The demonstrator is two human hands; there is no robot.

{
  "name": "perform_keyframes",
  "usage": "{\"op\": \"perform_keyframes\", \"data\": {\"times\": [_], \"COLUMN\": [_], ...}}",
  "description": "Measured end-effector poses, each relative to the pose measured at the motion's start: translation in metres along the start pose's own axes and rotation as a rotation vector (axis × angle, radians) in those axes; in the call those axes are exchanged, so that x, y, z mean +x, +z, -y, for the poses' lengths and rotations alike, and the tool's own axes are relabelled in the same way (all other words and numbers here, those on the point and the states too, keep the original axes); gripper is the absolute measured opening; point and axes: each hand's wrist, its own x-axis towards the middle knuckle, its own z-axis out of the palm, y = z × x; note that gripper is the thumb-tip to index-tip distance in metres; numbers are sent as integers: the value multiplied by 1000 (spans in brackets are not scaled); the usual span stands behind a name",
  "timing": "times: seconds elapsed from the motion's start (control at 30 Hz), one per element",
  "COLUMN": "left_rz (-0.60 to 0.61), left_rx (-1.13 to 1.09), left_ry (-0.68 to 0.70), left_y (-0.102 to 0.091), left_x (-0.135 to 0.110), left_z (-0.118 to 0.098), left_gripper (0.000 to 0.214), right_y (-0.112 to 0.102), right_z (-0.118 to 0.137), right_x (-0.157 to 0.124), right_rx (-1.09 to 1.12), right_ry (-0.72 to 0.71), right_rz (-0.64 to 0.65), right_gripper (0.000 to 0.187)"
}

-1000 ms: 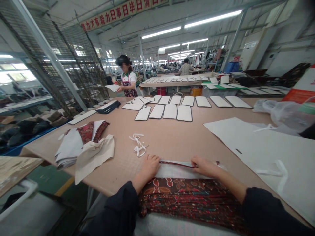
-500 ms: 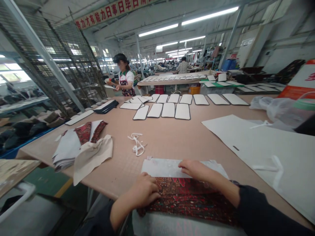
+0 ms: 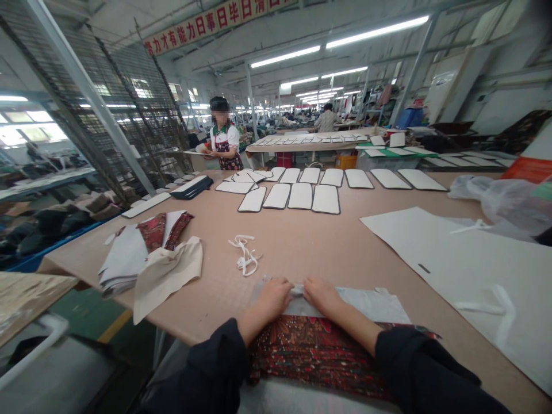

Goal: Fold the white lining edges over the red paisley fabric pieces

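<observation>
"What's lying nearest?"

"The patterned cloth point(image 3: 310, 352), its long axis running left to right before the person; the pale sheet point(image 3: 375, 303) is showing along its far side."

"And the hands?"

"Both are reaching over the cloth, fingers bending down onto that sheet near its far edge. The left hand point(image 3: 271, 300) is resting toward the left end, the right hand point(image 3: 323, 298) nearer the middle. The sheet is puckering in the narrow gap between them."

"So they're pinching it?"

"I can't tell; the fingertips are partly hiding, though neither hand is spreading wide."

"Which way is the cloth lying from the fingers?"

"Toward the body."

"What's differing from half a second ago?"

"Then the left hand was lying at the cloth's left end; now it's sitting beside the right."

"Beyond?"

"White ties point(image 3: 246, 256) are lying on the table point(image 3: 314, 247), white panels point(image 3: 301, 195) spreading farther back."
</observation>
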Motion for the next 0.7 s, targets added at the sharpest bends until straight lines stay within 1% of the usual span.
{"op": "perform_keyframes", "data": {"times": [0.07,0.13,0.2,0.23,0.27,0.33,0.43,0.5,0.53,0.57,0.6,0.63,0.7], "left_rz": [-11,5,9,5,-3,-22,-65,-112,-134,-152,-162,-167,-168], "left_rx": [96,176,227,242,252,271,284,280,280,283,289,296,310], "left_ry": [54,109,151,162,165,151,129,139,150,163,175,184,199], "left_y": [9,15,16,15,13,7,1,2,5,7,10,13,16], "left_x": [8,12,12,10,7,-1,-12,-15,-16,-16,-15,-15,-14], "left_z": [-2,-2,1,4,7,16,28,32,32,32,31,31,29], "left_gripper": [23,17,15,14,12,11,14,17,17,17,16,16,16], "right_y": [-2,-6,-13,-16,-19,-24,-33,-42,-48,-53,-58,-61,-60], "right_z": [4,6,0,-8,-18,-48,-99,-120,-122,-119,-110,-96,-60], "right_x": [-5,-11,-20,-25,-31,-44,-60,-63,-61,-56,-47,-36,-8], "right_rx": [23,99,192,227,246,229,115,82,88,106,134,165,231], "right_ry": [-72,-107,-78,-47,-10,78,253,318,316,290,239,162,-50], "right_rz": [-23,-7,31,46,63,127,347,434,445,436,420,395,364], "right_gripper": [15,15,15,18,23,33,31,36,39,40,39,37,31]}}
